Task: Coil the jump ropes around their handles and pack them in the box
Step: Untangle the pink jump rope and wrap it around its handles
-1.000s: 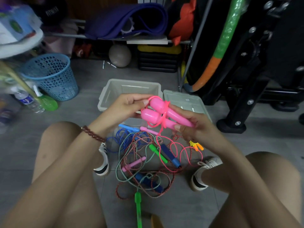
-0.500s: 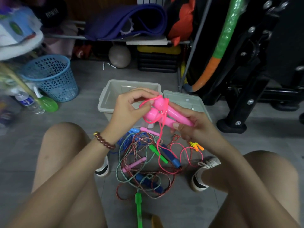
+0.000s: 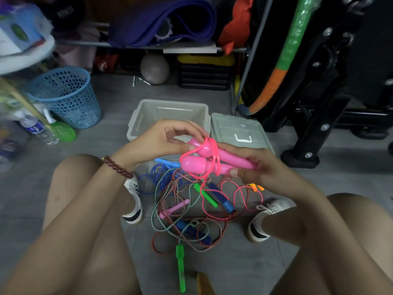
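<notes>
A black metal exercise frame (image 3: 319, 107) fills the far right, with a green-and-orange padded hoop (image 3: 286, 54) leaning in front of it. On the far shelf lies a rolled purple foam mat (image 3: 161, 20). A blue perforated plastic wastebasket (image 3: 66, 96) stands far left. The open grey translucent plastic box (image 3: 170, 102) sits on the floor beyond the hands, and its grey lid (image 3: 234, 124) lies flat just to its right. The hands hide the box's near wall, so its inside cannot be made out.

Between two white shoes, a tangle of jump ropes (image 3: 185, 211) lies on the grey floor. In it I count two dark blue handles, two green, one light blue, one slim pink and an orange piece that is hard to read. Which cord belongs to which handle cannot be told.

The right hand (image 3: 253, 167) grips two bulb-ended pink plastic handles (image 3: 204, 165), held side by side above the tangle and near the box. The left hand (image 3: 157, 141), with a brown bead bracelet (image 3: 117, 167) on its wrist, has curled fingers that pinch the thin pink cord (image 3: 189, 153) at the bulb ends. A few turns of the cord cross the handles, and the rest trails down into loops on the floor. The right hand covers the handles' far ends.
</notes>
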Tool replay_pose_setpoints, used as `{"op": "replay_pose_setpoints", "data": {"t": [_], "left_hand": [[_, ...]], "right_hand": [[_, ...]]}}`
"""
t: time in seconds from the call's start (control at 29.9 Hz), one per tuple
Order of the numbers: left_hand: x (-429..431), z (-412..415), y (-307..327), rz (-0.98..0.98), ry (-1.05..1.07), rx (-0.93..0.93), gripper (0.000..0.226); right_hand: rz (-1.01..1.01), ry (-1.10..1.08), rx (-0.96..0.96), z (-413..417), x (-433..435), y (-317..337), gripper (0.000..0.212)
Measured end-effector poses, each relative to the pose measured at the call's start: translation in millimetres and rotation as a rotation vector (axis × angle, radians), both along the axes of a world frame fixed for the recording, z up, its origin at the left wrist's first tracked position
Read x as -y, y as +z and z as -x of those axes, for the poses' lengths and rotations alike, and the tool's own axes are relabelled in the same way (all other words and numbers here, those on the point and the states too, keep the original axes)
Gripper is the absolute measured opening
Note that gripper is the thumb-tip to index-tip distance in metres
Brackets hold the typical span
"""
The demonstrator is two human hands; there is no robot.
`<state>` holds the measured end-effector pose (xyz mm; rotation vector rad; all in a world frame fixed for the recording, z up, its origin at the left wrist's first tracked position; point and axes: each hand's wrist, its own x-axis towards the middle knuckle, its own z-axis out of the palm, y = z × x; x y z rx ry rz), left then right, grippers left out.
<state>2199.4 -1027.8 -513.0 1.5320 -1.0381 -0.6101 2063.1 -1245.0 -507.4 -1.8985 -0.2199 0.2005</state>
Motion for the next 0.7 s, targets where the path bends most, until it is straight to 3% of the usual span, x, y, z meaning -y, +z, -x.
{"op": "replay_pose_setpoints", "data": {"t": [0.37, 0.7], "left_hand": [[10, 20, -6, -0.019, -0.091, -0.052, 0.016], [2, 13, 0, 0.057, -0.141, -0.088, 0.017]], "right_hand": [[0.047, 0.07, -0.078, 5, -1, 1, 0.06], [-0.035, 0.061, -0.097, 5, 0, 4, 0.058]]}}
